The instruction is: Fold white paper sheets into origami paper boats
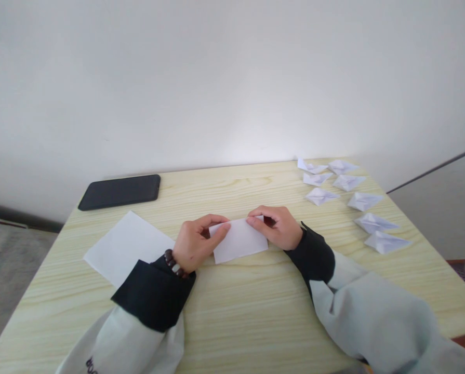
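Observation:
Both hands pinch a white sheet of paper (240,242), which looks folded into a rectangle, near the middle of the table. My left hand (201,239) grips its upper left edge, thumb on the near face and fingers behind. At the upper right edge, my right hand (277,226) holds it the same way. The fingertips behind the paper are partly hidden. Beside my left wrist, a flat white square of paper (129,246) lies on the table, partly covered by my left forearm.
A black phone (120,191) lies at the table's back left. Several folded paper boats (348,182) stand in two columns along the right side. The wooden table (248,322) meets a white wall (216,78) at the back.

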`<state>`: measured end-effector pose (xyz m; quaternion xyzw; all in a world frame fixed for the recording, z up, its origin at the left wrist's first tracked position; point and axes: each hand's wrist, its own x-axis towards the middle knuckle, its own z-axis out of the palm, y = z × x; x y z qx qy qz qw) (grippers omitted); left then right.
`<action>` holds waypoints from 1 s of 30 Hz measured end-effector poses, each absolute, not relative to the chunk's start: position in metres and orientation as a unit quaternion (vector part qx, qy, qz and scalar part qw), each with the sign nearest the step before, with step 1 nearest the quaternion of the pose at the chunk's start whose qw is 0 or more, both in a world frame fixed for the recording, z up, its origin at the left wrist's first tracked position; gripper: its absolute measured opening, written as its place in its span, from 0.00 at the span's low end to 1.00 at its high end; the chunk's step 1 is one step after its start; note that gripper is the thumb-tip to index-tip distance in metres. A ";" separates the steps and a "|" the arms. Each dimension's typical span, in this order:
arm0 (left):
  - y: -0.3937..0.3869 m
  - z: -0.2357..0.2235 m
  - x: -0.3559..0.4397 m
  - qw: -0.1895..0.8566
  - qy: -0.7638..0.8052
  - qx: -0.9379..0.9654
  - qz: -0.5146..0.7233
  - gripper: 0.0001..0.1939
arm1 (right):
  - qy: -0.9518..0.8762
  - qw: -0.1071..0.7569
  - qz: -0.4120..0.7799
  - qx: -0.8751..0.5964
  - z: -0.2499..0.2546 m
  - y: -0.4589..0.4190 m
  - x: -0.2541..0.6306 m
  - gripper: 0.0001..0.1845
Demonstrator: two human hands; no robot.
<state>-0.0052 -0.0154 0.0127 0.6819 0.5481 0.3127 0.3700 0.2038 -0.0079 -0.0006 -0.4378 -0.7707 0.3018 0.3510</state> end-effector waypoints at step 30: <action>-0.009 0.007 -0.011 0.445 0.545 0.616 0.354 0.23 | -0.716 0.401 0.327 -0.469 -0.005 -0.002 0.211 0.12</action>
